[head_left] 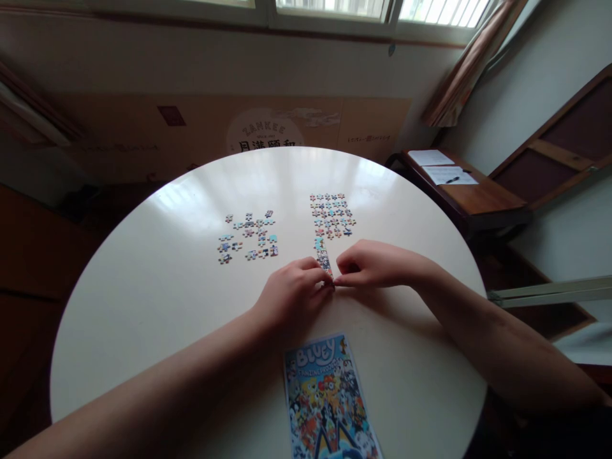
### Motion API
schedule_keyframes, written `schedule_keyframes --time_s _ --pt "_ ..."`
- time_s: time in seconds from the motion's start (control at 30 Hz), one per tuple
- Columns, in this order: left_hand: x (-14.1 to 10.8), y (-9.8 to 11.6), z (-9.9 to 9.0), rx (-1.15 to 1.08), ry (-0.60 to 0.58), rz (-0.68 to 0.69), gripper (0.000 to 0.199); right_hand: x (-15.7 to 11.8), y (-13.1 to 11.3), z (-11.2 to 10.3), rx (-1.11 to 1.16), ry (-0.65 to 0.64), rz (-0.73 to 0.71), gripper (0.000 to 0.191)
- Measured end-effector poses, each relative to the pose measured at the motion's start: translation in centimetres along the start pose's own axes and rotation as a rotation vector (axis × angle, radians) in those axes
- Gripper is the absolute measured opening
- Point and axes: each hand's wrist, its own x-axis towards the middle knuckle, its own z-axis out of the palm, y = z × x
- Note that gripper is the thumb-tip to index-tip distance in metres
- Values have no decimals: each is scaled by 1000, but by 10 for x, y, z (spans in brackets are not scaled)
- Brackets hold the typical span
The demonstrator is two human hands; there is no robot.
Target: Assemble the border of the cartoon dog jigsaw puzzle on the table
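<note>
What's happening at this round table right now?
A person has both bare hands on a narrow strip of joined puzzle pieces. The left hand and right hand meet at its near end, fingertips close together; whether they pinch a piece is hidden. Loose pieces lie scattered to the left, and a tighter group of pieces sits beyond the strip. A colourful Bluey picture sheet lies nearest the person.

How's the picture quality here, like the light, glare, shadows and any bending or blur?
Head view: daylight from the windows; pale glare on the far part of the round table; soft shadows beside both forearms; edges stretched and slanted, wide-angle style; puzzle pieces near the left hand and right hand too small to read, while the cover's "BLUEY" title is legible.
</note>
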Motion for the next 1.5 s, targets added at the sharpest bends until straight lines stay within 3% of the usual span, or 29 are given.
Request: schedule_keyframes --time_s 0.27,0.4,0.57,1.0,1.5 --pt "1 -21 -11 76 34 43 13 -1 -5 0 -7 20 36 33" --pt "3 -29 -18 57 -6 121 16 0 -7 1 -9 23 46 33" --pt "3 -25 -19 85 -60 189 16 0 -7 2 -4 27 48 35" --pt "1 -27 -18 112 -111 203 18 1 -7 3 -21 25 43 35" --pt "-5 1 -22 525 -167 403 19 2 -13 10 -53 75 160 29"
